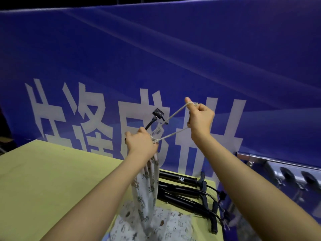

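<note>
White leaf-printed drawstring cloth bag (pixel 147 185), above yellow desk (pixel 52 180); contents: black hand pump (pixel 157 114), nozzle protruding. My left hand (pixel 140 143) grips its gathered neck; my right hand (pixel 201 120) holds the beige drawstring cord (pixel 173 115) taut. Blue banner (pixel 156 58): white Chinese characters, partly hidden.

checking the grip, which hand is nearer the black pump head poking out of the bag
Left. The left hand grips the bag just below the pump head; the right hand is off to its right, holding the cord.
</note>
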A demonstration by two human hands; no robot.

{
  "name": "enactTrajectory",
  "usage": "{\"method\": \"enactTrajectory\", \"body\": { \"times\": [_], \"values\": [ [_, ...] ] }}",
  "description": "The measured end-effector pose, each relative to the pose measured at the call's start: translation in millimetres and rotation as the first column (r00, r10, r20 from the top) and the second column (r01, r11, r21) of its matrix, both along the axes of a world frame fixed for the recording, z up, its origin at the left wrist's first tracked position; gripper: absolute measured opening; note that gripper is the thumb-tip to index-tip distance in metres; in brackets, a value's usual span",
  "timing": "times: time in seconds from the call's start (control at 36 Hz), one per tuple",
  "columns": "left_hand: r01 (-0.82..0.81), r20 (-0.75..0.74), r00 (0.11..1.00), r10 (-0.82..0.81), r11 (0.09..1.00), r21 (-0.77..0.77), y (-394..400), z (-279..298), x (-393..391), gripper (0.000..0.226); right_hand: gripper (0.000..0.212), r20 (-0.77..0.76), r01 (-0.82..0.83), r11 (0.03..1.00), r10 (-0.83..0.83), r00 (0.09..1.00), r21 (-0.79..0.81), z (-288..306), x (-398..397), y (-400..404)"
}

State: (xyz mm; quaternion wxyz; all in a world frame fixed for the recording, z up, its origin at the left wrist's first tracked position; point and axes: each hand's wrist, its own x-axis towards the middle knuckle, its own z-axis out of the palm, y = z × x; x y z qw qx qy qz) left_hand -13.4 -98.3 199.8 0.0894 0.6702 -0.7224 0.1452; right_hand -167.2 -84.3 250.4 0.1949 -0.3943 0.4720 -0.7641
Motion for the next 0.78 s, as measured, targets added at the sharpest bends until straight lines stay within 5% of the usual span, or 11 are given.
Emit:
{"method": "enactTrajectory", "body": {
  "times": [0.11, 0.25, 0.47, 0.78],
  "values": [
    [-0.012, -0.032, 0.999, 0.012, 1.000, 0.001, 32, 28, -28, 0.076, 0.045, 0.002, 0.007, 0.999, -0.007, 1.000, -0.047, 21, -32, 27],
    [0.046, -0.242, 0.970, -0.035, 0.998, 0.038, 74, 30, -73, 0.105, 0.050, -0.011, 0.006, 0.995, -0.007, 1.000, -0.097, 31, -77, 68],
    [0.108, -0.303, 0.949, -0.089, 0.993, 0.049, 128, 23, -165, 0.046, 0.054, -0.130, 0.044, 0.986, -0.065, 0.989, -0.161, 29, -150, 138],
    [0.307, -0.360, 0.863, -0.354, 0.934, -0.181, 193, 15, -267, 0.050, 0.052, -0.228, 0.274, 0.959, -0.285, 0.931, -0.079, 9, -258, 222]
  ]
}}
